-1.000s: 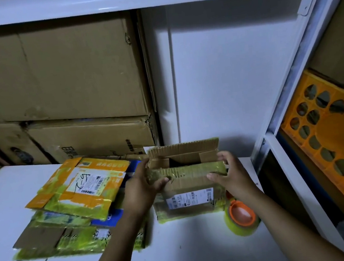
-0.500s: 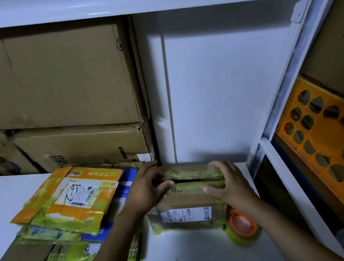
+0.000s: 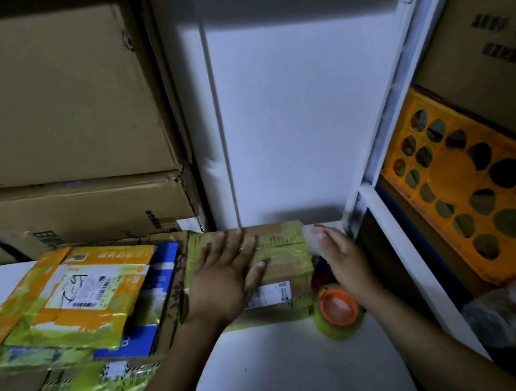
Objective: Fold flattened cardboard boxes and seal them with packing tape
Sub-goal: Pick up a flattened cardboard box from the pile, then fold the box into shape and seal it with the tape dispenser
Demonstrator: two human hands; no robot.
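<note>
- The small cardboard box [image 3: 284, 256] stands at centre frame on the white table [image 3: 270, 370], at the back by the wall, with its top flaps folded down so that they meet along a seam
- The left hand [image 3: 227, 279] lies flat on the box top, fingers straight and spread apart, palm pressing the flaps shut
- The right hand [image 3: 342, 256] is just right of the box, fingers straight and close together and holding nothing; whether it touches the box wall I cannot tell
- The tape roll [image 3: 339, 310], with its orange core, stands on the table at the box's lower right corner, under the right wrist
- A stack of flattened boxes [image 3: 69, 297] waits at the left of the frame
- Judged step: folding looks done on this box and sealing has not begun, as no fresh strip crosses the seam
- The next move probably calls for the right hand to pick up the roll while the left holds the flaps down, or they may spring open
</note>
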